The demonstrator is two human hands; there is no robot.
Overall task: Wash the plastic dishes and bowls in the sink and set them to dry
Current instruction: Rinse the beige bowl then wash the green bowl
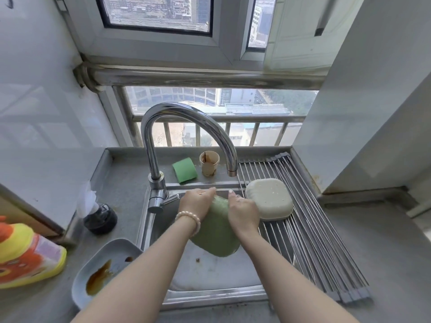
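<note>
nearest us on the left, a pale blue dish [102, 259] with brown sauce stains leans on the sink's [210, 297] rim. over the sink we see the green dish [215, 231] held up, underside toward us. our left hand [197, 202] curls over its far left edge and our right hand [242, 210] grips its right edge. just right, a white dish [269, 199] lies upside down on the drying rack [314, 241]. farther off stand a stained cup [209, 163] and a green sponge [184, 170].

White tiled wall [42, 108] left; window [158, 15] above railing [210, 117]; daylight; grey countertop [384, 252].
</note>
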